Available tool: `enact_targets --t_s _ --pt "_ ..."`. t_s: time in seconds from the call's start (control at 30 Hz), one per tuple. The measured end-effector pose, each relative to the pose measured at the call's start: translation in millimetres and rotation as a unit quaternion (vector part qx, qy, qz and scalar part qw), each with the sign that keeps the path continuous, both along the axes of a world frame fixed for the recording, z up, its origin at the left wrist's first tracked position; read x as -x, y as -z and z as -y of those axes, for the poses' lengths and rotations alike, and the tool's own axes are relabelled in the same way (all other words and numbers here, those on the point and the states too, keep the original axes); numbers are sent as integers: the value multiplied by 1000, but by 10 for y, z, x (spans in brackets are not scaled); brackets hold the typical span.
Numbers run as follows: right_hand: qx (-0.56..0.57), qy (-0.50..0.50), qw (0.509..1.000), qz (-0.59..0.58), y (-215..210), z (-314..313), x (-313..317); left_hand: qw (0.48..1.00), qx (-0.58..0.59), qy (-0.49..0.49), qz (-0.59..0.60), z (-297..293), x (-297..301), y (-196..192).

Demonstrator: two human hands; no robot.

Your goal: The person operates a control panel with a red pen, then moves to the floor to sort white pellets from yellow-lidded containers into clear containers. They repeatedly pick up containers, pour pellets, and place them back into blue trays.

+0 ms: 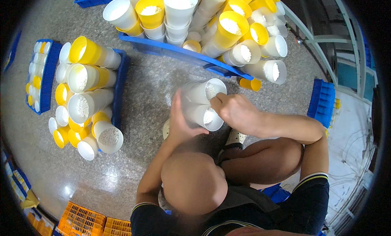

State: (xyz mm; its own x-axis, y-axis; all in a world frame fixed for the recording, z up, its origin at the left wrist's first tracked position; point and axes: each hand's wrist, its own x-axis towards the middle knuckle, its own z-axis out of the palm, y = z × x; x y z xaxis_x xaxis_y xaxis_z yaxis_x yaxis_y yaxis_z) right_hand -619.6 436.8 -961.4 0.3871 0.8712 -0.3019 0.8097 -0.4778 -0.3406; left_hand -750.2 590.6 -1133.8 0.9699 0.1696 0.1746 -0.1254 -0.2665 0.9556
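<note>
Person crouched on floor, left hand (179, 124) clamped round two white cups (201, 103), right hand (234, 109) fingers seemingly pinching the upper rim; mid-sorting, next needs seating cups w/ stacks in the blue tray (179, 52).

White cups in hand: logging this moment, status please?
Left hand grips two white cups. Right hand at their rims. Stacked cups in blue tray beyond; nothing between.

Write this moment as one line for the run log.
left hand: holds lower white cup | right hand: fingers in upper white cup | blue tray: stacked cups
</note>
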Motion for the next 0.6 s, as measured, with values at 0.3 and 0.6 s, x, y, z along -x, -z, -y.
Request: enact_targets --t_s 0.3,0.6 --pt "-13 -42 999 -4 232 -113 -60 995 -53 73 35 62 -164 -36" --pt "-153 39 971 180 315 -545 -764 984 -139 73 90 -27 -215 -157"
